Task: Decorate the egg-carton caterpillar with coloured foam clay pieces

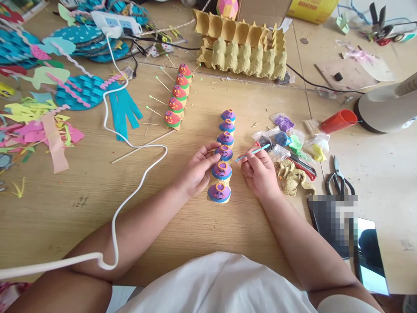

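A strip of egg-carton cups (221, 171), covered in purple and blue clay with small faces and orange rings, runs away from me along the table. My left hand (200, 171) grips it from the left side, thumb and fingers at one of the middle cups. Just right of the strip, my right hand (260, 171) pinches a thin blue modelling tool (252, 153), its tip pointing at the strip but apart from it. Farther back on the left stands a second strip of cups (176, 98) in red and green clay, with green-tipped sticks poking out.
White cable (140, 182) loops across the left side, near my left forearm. Bagged clay (295, 141), a box cutter (301, 167), scissors (339, 178) and a phone (371, 256) lie right. Egg cartons (244, 58) stand at the back; paper scraps (35, 126) lie left.
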Demonstrator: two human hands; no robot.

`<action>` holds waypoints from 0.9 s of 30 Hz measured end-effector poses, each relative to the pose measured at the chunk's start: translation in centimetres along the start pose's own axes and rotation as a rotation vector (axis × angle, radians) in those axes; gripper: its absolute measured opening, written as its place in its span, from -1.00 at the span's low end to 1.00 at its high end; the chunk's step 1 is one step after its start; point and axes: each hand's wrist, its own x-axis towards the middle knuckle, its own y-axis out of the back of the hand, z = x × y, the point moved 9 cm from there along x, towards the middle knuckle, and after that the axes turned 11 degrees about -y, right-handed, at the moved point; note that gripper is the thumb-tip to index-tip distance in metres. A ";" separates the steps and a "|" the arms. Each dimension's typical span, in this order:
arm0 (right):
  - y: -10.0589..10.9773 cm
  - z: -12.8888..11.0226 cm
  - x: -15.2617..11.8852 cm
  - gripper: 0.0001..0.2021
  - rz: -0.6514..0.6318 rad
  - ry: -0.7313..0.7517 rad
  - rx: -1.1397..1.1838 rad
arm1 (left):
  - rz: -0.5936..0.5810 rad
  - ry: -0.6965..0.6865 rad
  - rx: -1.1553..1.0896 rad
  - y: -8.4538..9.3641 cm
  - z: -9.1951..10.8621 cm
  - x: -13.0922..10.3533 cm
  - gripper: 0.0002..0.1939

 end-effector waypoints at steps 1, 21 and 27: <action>0.0 0.0 0.0 -0.68 -0.001 0.008 -0.005 | 0.009 0.002 -0.005 0.1 0.0 0.0 -0.68; -0.2 -0.9 -0.7 -0.64 -0.031 0.170 -0.279 | 0.074 0.040 -0.090 -0.2 0.5 -0.4 -0.86; -0.8 -1.2 -1.1 -0.62 -0.045 0.187 -0.415 | 0.079 0.069 -0.108 -0.2 0.2 -0.4 -0.82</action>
